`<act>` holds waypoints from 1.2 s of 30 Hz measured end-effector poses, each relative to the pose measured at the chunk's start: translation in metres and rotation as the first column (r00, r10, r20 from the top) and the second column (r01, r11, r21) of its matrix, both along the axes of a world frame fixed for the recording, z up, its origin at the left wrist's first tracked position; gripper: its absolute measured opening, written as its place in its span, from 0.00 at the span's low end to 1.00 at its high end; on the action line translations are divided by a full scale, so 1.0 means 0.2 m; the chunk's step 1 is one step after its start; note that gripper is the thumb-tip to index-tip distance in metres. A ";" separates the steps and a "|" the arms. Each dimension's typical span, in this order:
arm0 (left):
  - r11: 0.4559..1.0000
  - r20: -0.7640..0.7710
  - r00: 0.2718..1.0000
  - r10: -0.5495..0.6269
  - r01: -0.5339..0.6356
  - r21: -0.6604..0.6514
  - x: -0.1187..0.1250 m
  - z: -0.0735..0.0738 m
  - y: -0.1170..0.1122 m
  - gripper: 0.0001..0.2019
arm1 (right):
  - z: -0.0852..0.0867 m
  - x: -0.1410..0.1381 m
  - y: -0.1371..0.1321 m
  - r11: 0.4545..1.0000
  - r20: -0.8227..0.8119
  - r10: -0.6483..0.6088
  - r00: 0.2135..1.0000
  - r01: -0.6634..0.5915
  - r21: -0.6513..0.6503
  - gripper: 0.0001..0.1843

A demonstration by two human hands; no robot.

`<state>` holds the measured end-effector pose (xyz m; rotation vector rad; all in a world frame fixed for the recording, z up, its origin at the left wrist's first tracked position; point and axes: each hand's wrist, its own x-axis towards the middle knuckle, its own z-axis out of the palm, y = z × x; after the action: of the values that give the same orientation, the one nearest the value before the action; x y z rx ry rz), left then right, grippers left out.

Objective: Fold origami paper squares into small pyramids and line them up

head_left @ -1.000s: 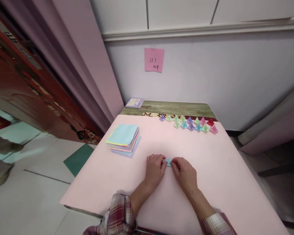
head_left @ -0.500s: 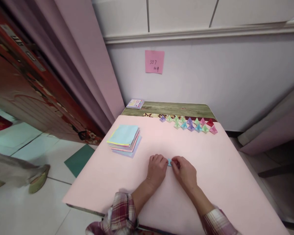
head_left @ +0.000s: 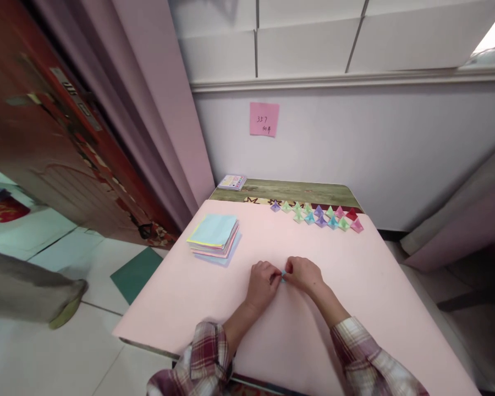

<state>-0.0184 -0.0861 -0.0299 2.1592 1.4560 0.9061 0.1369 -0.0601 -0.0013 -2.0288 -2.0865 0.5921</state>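
Between my fingertips, at the middle of the pink-covered table [head_left: 379,308], is a small folded piece of blue paper [head_left: 284,276]. My left hand [head_left: 262,283] pinches its left side, with the other fingers curled in. From the right, my right hand [head_left: 304,274] grips the same piece between thumb and forefinger. Most of the paper is hidden by the fingers. Beyond my left hand lies a stack of coloured square paper sheets [head_left: 213,232], light blue on top. Two rows of small folded paper pieces [head_left: 320,221] in purple, green, blue, pink and red stand toward the far right.
A small packet [head_left: 233,182] lies at the table's far left corner. On the wall is a pink note [head_left: 264,119] with handwriting. A person's leg [head_left: 28,289] is at the left, near a green sheet [head_left: 137,274] on the floor and a red door [head_left: 37,165].
My right hand has shifted slightly left and turned inward, closer to my left hand over the blue paper. The camera view has tilted up a little. The person's leg at the left has moved.
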 end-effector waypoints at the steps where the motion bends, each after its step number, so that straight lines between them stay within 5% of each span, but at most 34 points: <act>1: 1.000 0.001 1.000 0.001 -0.001 0.002 0.00 0.00 0.00 0.04 | 0.00 -0.01 0.00 1.000 0.003 -0.004 1.000 0.004 0.005 0.01; 17: 1.000 0.095 0.995 0.016 -0.016 -0.005 -0.02 -0.02 0.00 0.02 | 0.00 -0.04 -0.05 0.998 -0.027 -0.047 0.999 0.048 0.029 0.01; 22: 0.996 0.262 0.964 0.054 -0.036 -0.076 -0.03 -0.02 0.01 0.05 | -0.05 -0.01 -0.11 0.990 -0.290 -0.101 0.952 0.126 0.069 0.02; 24: 0.986 0.402 0.910 0.099 -0.034 -0.165 -0.03 -0.01 0.02 0.07 | -0.08 0.00 -0.12 0.983 -0.539 -0.128 0.832 0.178 0.041 0.07; 26: 0.962 0.547 0.821 0.160 -0.007 -0.271 -0.02 0.00 0.03 0.11 | -0.10 0.01 -0.13 0.972 -0.776 -0.156 0.611 0.235 -0.010 0.14; 30: 0.888 0.724 0.608 0.325 0.066 -0.454 0.03 0.04 0.06 0.23 | -0.09 -0.01 -0.12 0.950 -0.962 -0.178 0.208 0.293 -0.112 0.25; 33: 0.821 0.754 0.522 0.398 0.164 -0.547 0.07 0.05 0.07 0.19 | -0.08 -0.02 -0.12 0.949 -0.978 -0.178 0.109 0.282 -0.142 0.25; 36: 0.811 0.768 0.489 0.413 0.185 -0.554 0.08 0.07 0.09 0.16 | -0.09 -0.02 -0.13 0.958 -0.979 -0.167 0.113 0.251 -0.135 0.24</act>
<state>-0.0016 -0.0675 -0.0161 0.8438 1.0910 1.1594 0.1332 -0.0858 -0.0195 -1.1115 -0.8840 1.3067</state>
